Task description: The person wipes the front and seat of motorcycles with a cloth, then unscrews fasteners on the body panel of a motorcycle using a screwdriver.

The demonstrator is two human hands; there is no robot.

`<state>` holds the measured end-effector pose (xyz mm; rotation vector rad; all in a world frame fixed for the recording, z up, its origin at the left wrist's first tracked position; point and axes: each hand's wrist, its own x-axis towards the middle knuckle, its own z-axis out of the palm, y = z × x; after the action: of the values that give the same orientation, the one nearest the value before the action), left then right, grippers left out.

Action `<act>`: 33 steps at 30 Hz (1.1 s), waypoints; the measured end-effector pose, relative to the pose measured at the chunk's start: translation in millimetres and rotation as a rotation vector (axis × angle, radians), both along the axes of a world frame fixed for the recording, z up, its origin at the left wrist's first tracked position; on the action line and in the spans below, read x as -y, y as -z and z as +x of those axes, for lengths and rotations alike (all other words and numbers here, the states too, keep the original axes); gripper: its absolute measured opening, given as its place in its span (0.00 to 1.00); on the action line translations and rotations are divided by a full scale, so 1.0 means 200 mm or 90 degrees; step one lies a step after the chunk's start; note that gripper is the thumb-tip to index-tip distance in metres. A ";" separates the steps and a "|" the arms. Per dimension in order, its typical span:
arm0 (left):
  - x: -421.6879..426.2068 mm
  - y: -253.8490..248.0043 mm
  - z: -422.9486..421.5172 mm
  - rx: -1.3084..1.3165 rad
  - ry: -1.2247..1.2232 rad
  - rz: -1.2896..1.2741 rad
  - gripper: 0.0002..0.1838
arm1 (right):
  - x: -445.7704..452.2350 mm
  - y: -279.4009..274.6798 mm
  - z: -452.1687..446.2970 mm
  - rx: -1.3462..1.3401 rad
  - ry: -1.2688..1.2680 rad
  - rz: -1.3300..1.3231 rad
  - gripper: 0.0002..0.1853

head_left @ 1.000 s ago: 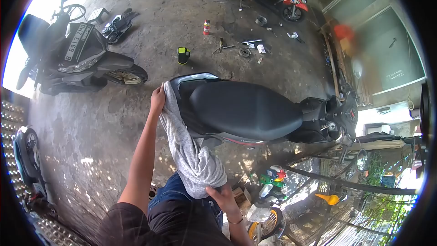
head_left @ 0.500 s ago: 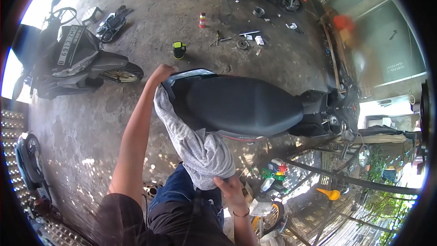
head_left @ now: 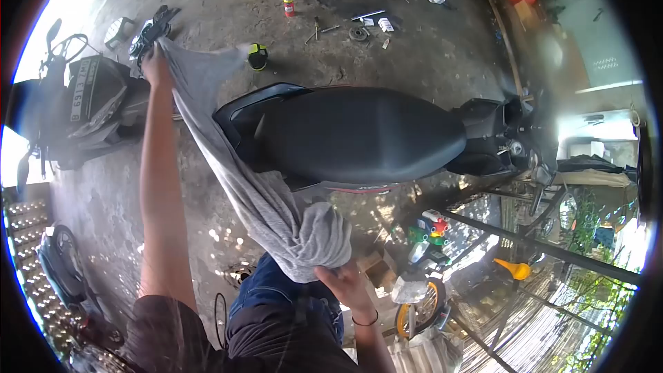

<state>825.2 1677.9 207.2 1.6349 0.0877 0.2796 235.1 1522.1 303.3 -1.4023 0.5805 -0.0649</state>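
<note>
A long grey cloth [head_left: 238, 190] is stretched between my two hands, passing by the tail of a motorcycle with a black seat [head_left: 359, 135]. My left hand [head_left: 155, 69] is far out at the upper left, closed on one end, and a loose flap of fabric hangs beyond the tail. Down near my waist, my right hand [head_left: 347, 287] grips the bunched other end, thumb on the near side; its fingers are partly hidden under the folds. The middle of the cloth lies close to the rear grab rail [head_left: 259, 97]; I cannot tell whether they touch.
Another motorcycle with a licence plate [head_left: 85, 88] stands at the left. On the concrete floor are a yellow-black object [head_left: 257, 56], a red can [head_left: 288, 5], and several tools and small parts. A dark rail [head_left: 545, 242] crosses at the right, near an orange funnel [head_left: 512, 268].
My left hand has swung outward to the upper left from the seat's tail, pulling the cloth long and spreading its end. My right hand stays near my waist. The view has shifted slightly.
</note>
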 end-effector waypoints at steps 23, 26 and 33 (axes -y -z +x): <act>0.84 1.14 -0.13 0.046 0.629 0.699 0.22 | 0.17 -0.02 0.06 -0.003 0.035 -0.067 0.14; 1.00 1.14 -0.16 -0.002 0.558 0.644 0.20 | 0.15 0.04 0.08 0.030 0.059 0.056 0.12; 1.19 0.48 -0.39 0.072 0.701 0.319 0.13 | 0.15 0.10 0.03 -0.045 0.034 0.148 0.15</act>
<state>748.1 1440.8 111.2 1.9027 -1.0118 -0.4914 240.2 1492.4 283.3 -1.1668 0.6626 0.0105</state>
